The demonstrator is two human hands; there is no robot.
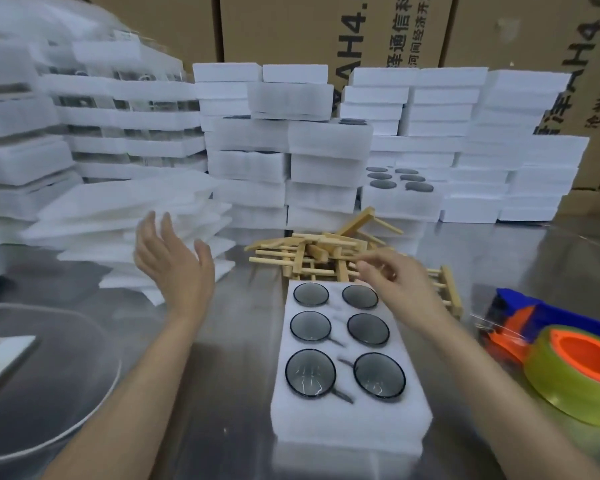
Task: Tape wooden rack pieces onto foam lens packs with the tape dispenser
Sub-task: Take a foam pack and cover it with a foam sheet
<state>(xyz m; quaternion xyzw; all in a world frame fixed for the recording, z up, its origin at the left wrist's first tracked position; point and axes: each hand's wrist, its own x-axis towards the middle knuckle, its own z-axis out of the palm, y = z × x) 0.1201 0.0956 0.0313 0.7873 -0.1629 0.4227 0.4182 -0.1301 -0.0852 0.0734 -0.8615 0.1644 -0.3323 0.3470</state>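
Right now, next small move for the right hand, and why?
Probably pick one piece from the wooden rack pile: the right hand hovers at the pile's near edge, the foam lens pack carries no wood yet, and the tape dispenser lies untouched to the right.

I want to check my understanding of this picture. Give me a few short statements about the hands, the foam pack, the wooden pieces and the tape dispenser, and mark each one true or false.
1. The white foam lens pack nearest the person holds six round dark lenses. True.
2. The left hand grips the blue and orange tape dispenser. False: the hand is open in the air and holds nothing; the dispenser lies on the metal table at the right.
3. The pile of light wooden rack pieces lies beyond the far end of that pack. True.
4. A wooden piece already lies on top of that pack. False: only lenses show on its top.
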